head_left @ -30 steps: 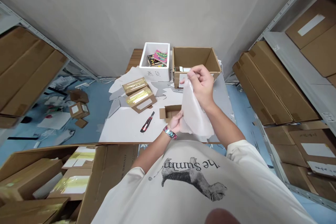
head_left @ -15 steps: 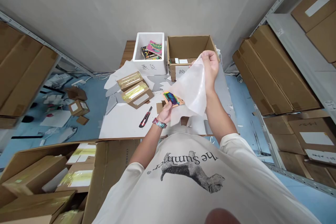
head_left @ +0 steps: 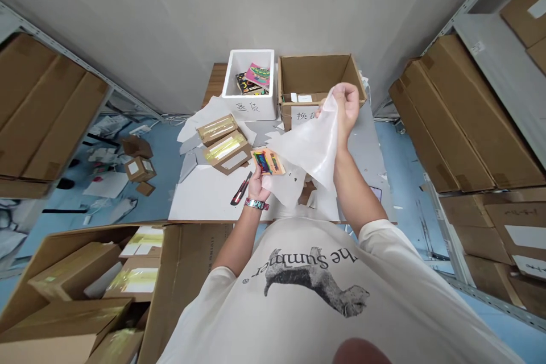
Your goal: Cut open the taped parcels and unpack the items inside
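My left hand (head_left: 260, 186) is raised above the table and shut on a small, brightly coloured book (head_left: 268, 161), which rests on its fingertips. The book's cover is multicoloured, and its title is too small to read. My right hand (head_left: 345, 108) pinches the top of a translucent plastic bag (head_left: 309, 145), and the bag hangs down between my hands. Its lower corner reaches close to my left hand. The bag's opening is not clearly visible.
A utility knife (head_left: 241, 189) lies on the white sheet (head_left: 200, 196) near my left hand. Tape-marked kraft boxes (head_left: 224, 145) lie to the left. At the back stand a white foam box (head_left: 249, 108) holding books and an open carton (head_left: 315, 74). Cartons fill the shelves on both sides.
The coloured book has come into my left hand, which has moved up and back from the small kraft box. My right hand has raised the bag and drawn it flatter.
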A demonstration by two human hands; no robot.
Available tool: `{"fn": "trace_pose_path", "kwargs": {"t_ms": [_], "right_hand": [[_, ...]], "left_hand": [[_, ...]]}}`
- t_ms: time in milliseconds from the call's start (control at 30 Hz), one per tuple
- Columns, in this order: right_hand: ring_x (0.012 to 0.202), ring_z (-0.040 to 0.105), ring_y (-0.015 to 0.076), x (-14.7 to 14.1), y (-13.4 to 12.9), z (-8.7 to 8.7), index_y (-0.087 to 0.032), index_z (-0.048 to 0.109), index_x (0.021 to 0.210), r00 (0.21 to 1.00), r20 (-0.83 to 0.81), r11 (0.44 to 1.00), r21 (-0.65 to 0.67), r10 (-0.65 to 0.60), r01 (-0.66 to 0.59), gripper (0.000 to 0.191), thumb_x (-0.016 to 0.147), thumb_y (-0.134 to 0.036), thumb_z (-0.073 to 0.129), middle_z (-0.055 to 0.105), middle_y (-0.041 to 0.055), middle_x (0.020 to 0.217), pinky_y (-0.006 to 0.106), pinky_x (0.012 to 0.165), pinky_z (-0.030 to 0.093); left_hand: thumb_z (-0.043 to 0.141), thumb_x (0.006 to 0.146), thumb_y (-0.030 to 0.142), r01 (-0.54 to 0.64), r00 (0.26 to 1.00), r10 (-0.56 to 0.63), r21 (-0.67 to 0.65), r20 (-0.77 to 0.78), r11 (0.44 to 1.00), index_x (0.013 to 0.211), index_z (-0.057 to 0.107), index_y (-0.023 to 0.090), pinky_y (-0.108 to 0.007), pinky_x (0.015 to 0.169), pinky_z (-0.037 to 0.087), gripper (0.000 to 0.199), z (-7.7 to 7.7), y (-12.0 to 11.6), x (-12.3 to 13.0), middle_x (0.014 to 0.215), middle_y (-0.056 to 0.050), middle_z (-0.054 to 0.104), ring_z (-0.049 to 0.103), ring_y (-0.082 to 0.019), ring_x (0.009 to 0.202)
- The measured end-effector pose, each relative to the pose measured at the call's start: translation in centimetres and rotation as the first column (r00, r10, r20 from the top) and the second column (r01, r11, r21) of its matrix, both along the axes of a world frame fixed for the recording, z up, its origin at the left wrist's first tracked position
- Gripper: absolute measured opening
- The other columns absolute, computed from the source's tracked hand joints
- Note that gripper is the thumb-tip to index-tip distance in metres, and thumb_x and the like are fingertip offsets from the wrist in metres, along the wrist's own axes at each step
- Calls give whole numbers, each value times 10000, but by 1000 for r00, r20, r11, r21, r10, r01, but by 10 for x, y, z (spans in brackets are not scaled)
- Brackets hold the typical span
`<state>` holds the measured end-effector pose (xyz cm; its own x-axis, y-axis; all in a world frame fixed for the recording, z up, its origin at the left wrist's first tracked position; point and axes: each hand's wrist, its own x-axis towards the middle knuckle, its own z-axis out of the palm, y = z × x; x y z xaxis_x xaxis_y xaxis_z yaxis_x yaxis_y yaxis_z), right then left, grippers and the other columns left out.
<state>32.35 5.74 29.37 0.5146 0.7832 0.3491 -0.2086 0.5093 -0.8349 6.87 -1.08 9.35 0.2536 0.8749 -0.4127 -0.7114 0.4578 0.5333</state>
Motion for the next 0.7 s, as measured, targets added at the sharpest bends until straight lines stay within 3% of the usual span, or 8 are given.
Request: {"fn": "trace_pose_path", "kwargs": {"t_ms": [67, 167, 267, 333, 400, 533, 633, 700], "right_hand": [[1231, 741, 256, -8, -16, -26, -329, 610, 1330, 977, 214, 996, -91, 9, 11, 484, 1030, -695, 708, 703, 79, 1262, 431, 959, 708], [1471, 622, 308, -38, -54, -80, -310, 558, 1601, 811, 538, 953, -294, 230, -75, 718, 992, -607, 795, 627, 153, 1579, 470, 1095, 641], [1473, 640, 346, -74, -91, -132, -253, 595, 1619, 584, 610, 828, -515, 536, -222, 792, 916, -467, 890, 699, 164, 1547, 474, 1164, 574], [1293, 742, 330, -88, -105, -154, -227, 716, 1475, 455, 594, 734, -635, 664, -241, 545, 955, -347, 825, 795, 138, 1386, 427, 1088, 589], [1167, 770, 304, -89, -111, -164, -212, 786, 1317, 411, 623, 723, -675, 665, -148, 325, 1013, -232, 673, 826, 121, 1278, 386, 1021, 587], [1244, 728, 302, -66, -99, -170, -212, 755, 1356, 345, 747, 770, -631, 569, 96, 414, 1031, -133, 510, 785, 137, 1367, 371, 1026, 555], [1244, 735, 324, -63, -75, -181, -201, 736, 1390, 142, 637, 623, -770, 757, 137, 409, 1019, -116, 588, 790, 173, 1362, 385, 1024, 546], [1228, 751, 335, -71, -57, -192, -151, 744, 1383, 57, 504, 488, -855, 862, 175, 440, 964, -57, 648, 798, 218, 1341, 381, 1007, 546]], "left_hand": [[689, 1103, 550, -63, 998, 63, -5, -4, 998, 1488, 742, 192, -532, 1253, 543, 527, 1, 2, -11, 1432, -157, 802, 688, -333, 1463], [654, 1115, 591, -102, 995, 102, -4, -9, 995, 1515, 730, 186, -511, 1227, 568, 574, 5, 2, -21, 1407, -159, 811, 710, -332, 1431], [607, 1121, 647, -51, 999, 50, -22, -15, 998, 1528, 721, 183, -513, 1191, 595, 628, 8, -1, -23, 1384, -158, 820, 725, -346, 1408], [591, 1118, 675, 11, 1000, -11, -49, -17, 999, 1510, 733, 174, -523, 1160, 611, 652, 8, -3, -25, 1356, -164, 828, 736, -365, 1385], [602, 1122, 654, 8, 1000, -9, -67, -14, 998, 1485, 750, 183, -511, 1131, 624, 613, 5, -5, -30, 1327, -156, 837, 755, -359, 1344], [583, 1184, 457, -289, 957, 286, -195, -47, 937, 1286, 787, 230, -331, 907, 656, 323, -5, -2, -61, 1083, -73, 859, 810, -195, 980], [517, 1218, 407, -442, 895, 432, -346, -111, 827, 1084, 746, 209, -195, 582, 512, 331, -13, -1, -86, 798, -24, 760, 665, -104, 631], [527, 1215, 396, -429, 902, 411, -361, -129, 828, 1040, 718, 204, -179, 482, 403, 323, -16, -4, -93, 713, 2, 685, 563, -83, 528]]}}
